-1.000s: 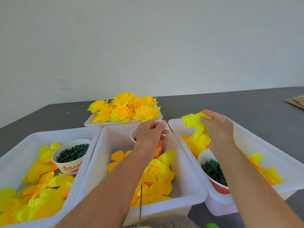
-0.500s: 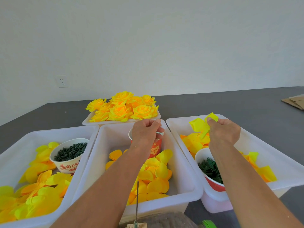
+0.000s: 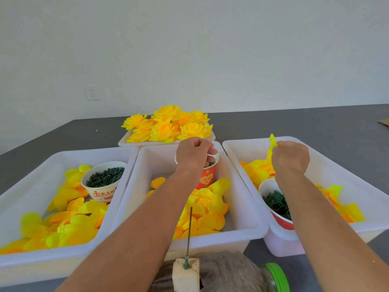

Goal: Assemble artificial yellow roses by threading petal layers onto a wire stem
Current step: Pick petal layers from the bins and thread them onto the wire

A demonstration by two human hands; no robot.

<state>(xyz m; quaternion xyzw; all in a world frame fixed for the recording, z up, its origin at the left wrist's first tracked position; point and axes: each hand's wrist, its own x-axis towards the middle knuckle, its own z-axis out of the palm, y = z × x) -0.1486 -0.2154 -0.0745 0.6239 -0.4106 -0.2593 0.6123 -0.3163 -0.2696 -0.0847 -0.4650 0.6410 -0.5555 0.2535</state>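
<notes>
My left hand [image 3: 193, 153] hovers over the red cup [image 3: 207, 178] in the middle bin [image 3: 242, 186]. Its fingers curl down into the cup's green pieces and appear to pinch one. My right hand [image 3: 290, 159] grips a yellow petal layer [image 3: 272, 144] above the right bin [image 3: 336, 165]; only the petal's edge shows past the knuckles. A thin wire stem [image 3: 189, 228] stands upright in a foam block [image 3: 185, 272] at the front, bare of petals. Loose yellow petals [image 3: 210, 207] lie in the middle bin.
A tray of finished yellow roses [image 3: 168, 129] sits behind the bins. The left bin [image 3: 31, 175] holds petals and a white cup of dark green pieces [image 3: 105, 178]. A cup of green leaves [image 3: 275, 203] stands in the right bin. A green-lidded jar [image 3: 242, 272] lies in front.
My right hand has closed more tightly on the petal layer, so less of it shows. My left hand stays at the red cup with fingers lower in it.
</notes>
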